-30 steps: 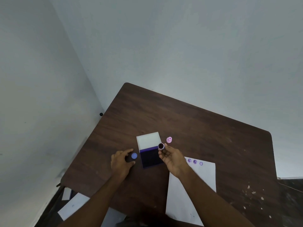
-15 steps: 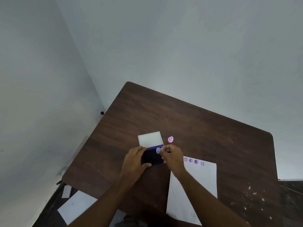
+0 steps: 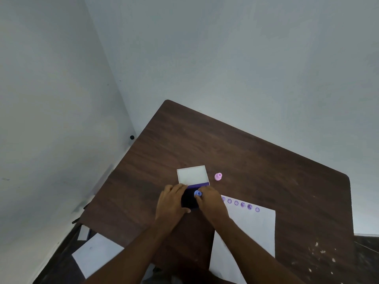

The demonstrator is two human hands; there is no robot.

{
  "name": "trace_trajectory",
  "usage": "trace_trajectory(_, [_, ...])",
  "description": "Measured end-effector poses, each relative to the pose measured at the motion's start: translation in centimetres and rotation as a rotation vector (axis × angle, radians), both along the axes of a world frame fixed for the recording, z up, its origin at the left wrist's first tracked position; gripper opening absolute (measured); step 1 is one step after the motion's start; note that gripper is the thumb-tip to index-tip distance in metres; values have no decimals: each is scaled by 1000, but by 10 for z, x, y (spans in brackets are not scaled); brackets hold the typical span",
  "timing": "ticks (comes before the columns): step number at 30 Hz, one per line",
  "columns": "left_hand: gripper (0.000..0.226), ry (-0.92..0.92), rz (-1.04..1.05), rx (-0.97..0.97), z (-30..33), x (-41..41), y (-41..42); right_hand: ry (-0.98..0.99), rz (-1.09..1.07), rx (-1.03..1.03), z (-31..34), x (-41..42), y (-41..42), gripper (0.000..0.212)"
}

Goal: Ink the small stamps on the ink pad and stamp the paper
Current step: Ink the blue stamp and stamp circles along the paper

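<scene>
The ink pad (image 3: 189, 199) lies open in the middle of the dark wooden table (image 3: 235, 152), its white lid (image 3: 192, 174) folded back. My right hand (image 3: 211, 203) pinches a small blue stamp (image 3: 198, 193) and holds it down on the dark pad. My left hand (image 3: 172, 201) rests on the pad's left edge and grips it. A pink stamp (image 3: 218, 176) stands upright to the right of the lid. The white paper (image 3: 252, 232) lies to the right of the pad, with a row of several purple prints (image 3: 243, 205) along its top edge.
Walls meet in a corner behind the table's far left. Loose white sheets (image 3: 96, 253) lie on the floor below the table's left edge. White specks (image 3: 322, 253) mark the table's right front.
My left hand moved right from the blue stamp's old spot onto the pad. My right hand swapped the pink-rimmed stamp for the blue one and pressed it onto the pad.
</scene>
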State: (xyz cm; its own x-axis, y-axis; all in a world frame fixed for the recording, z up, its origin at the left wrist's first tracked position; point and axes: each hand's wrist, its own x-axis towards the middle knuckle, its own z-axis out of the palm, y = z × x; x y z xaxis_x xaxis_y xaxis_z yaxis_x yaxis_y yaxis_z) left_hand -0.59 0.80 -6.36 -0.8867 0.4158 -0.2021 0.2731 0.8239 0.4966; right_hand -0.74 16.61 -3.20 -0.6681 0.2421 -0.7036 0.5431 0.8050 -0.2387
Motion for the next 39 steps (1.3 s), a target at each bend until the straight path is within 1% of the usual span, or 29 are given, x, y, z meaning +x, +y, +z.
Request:
trace_trajectory(2, [88,-7,12,-12,2,-1,2,3,41,8,-2,1,0,49])
trace_trajectory(5, [86,-10,26,-8,2,-3,3,131,126,42,-6,12,0,48])
trace_trajectory(7, [86,-14,31,1,2,-3,3,175,136,42,-9,15,-2,48])
trace_trajectory(10, [86,-8,33,-11,3,-4,4,111,66,28,-14,15,-8,52])
trace_trajectory(14, [85,-6,28,-32,1,-4,3,114,110,25,-18,17,-16,59])
trace_trajectory(19, [84,-15,27,-49,-2,-6,4,149,165,53,-22,19,-16,62])
trace_trajectory(25, [85,-13,40,-46,-2,-6,3,174,195,57,-22,21,-15,61])
trace_trajectory(28, [85,-9,34,-45,-1,-6,2,209,246,81,-23,22,-14,58])
trace_trajectory(39, [84,2,23,-50,2,-4,3,235,283,97,-26,21,-13,56])
